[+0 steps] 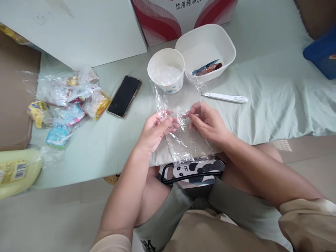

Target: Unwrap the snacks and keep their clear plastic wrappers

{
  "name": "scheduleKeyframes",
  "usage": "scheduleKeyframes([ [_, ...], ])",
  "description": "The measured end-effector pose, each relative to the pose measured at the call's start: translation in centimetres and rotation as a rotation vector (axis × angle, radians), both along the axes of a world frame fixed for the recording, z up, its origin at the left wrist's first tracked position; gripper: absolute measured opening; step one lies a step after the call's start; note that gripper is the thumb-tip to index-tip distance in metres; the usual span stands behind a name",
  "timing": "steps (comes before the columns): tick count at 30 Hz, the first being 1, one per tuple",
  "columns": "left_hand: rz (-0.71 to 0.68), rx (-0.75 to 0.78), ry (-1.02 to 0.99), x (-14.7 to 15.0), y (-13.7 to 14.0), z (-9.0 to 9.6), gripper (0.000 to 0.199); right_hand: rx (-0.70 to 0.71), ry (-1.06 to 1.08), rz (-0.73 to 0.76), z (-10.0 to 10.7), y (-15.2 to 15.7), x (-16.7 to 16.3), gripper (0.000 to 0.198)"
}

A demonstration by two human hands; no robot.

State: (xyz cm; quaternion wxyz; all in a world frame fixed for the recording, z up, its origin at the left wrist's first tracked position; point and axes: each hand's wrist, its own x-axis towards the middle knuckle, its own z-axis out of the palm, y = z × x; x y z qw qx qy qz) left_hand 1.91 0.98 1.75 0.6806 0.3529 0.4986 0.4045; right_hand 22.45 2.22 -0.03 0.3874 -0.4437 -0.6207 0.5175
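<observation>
A clear, crinkled plastic bag (187, 141) spreads between my hands over the cloth, its lower end hanging at the front edge. My left hand (159, 129) is closed on the bag's left side, thumb bent towards the fingers, some fingertips showing through the film. From the right, my right hand (207, 120) pinches the film between thumb and fingers. Just beyond the bag stands a white paper tub (172, 87) with blue prints, some clear plastic inside it. A white utility knife (225, 97) lies beyond my right hand, its tip close to the film.
Behind the tub is a white plastic basin (225, 45) with small wrappers (208, 68) in it. A phone (124, 96) and a heap of plastic packets (70, 98) lie on the left. Boxes (105, 31) stand at the back. A panda-print stool (194, 171) shows below the edge.
</observation>
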Motion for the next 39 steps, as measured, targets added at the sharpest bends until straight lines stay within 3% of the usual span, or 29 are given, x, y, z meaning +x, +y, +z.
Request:
scheduleKeyframes([
  [3,0.091,0.070,0.088,0.3,0.3,-0.2,0.042,0.009,0.000,-0.020,-0.3,-0.1,0.1,0.009],
  [8,0.218,0.315,0.218,-0.3,0.5,-0.9,0.037,-0.004,0.010,-0.028,-0.5,0.0,0.2,0.010],
  [14,-0.061,0.227,0.246,-1.0,0.4,-0.8,0.036,-0.004,0.041,-0.040,-0.3,0.2,0.1,0.007],
  [19,-0.024,0.244,0.256,-1.4,0.7,-0.9,0.021,-0.025,0.073,0.013,0.0,0.3,0.2,0.035],
  [24,-0.008,0.208,0.075,-1.5,0.3,0.2,0.023,0.008,0.124,0.001,0.3,0.5,1.0,0.018],
  [26,0.001,0.190,0.023,-1.5,0.0,0.7,0.023,-0.013,0.169,0.029,0.5,0.6,1.3,0.025],
  [30,0.012,0.195,0.057,-1.8,0.0,1.0,0.019,-0.082,0.248,0.038,0.8,0.8,1.7,0.029],
  [34,-0.020,0.311,0.123,-2.4,0.6,0.6,0.020,-0.091,0.235,-0.030,0.5,0.9,1.6,0.006],
  [37,0.007,0.401,0.190,-2.6,0.9,0.2,0.034,-0.202,0.203,-0.102,0.0,1.2,1.4,0.028],
  [39,0.036,0.439,0.293,-2.6,0.9,0.0,0.032,-0.266,0.206,-0.138,-0.4,1.3,1.3,0.038],
])
